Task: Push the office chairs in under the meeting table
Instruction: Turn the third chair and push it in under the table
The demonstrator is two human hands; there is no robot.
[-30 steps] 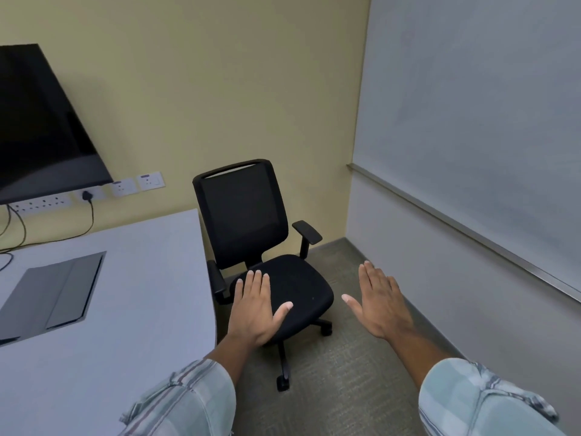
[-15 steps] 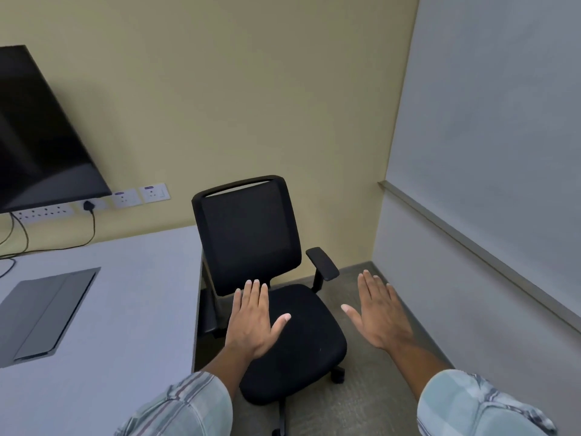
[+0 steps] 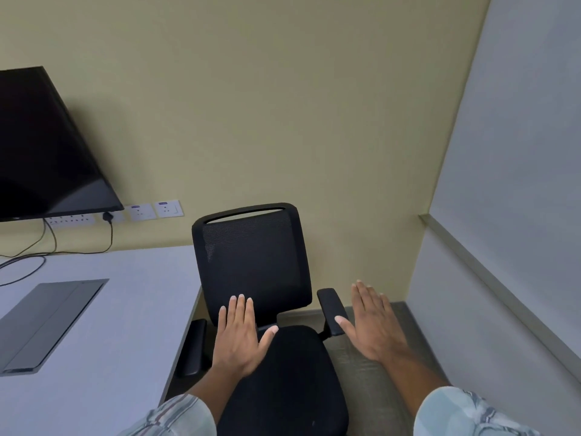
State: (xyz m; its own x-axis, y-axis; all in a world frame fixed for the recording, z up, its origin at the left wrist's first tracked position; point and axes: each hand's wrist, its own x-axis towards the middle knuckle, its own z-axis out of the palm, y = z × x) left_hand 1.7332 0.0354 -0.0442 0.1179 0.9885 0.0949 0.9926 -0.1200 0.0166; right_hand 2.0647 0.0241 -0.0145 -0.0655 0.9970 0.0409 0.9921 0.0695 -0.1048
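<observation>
the black office chair (image 3: 254, 278) sits at centre frame, just beside the right edge of the pale meeting table (image 3: 119, 309), its mesh back upright and facing me, the seat running down to the bottom edge. my left hand (image 3: 240, 338) hangs flat and open over the seat, fingers spread, gripping nothing. my right hand (image 3: 374, 325) is open too, palm down at the right of the chair, thumb near the right armrest (image 3: 330, 306); i cannot tell if it touches. a dark monitor (image 3: 44, 152) fills the upper left, wall sockets (image 3: 154, 210) below it, a grey panel (image 3: 47, 319) set in the tabletop.
</observation>
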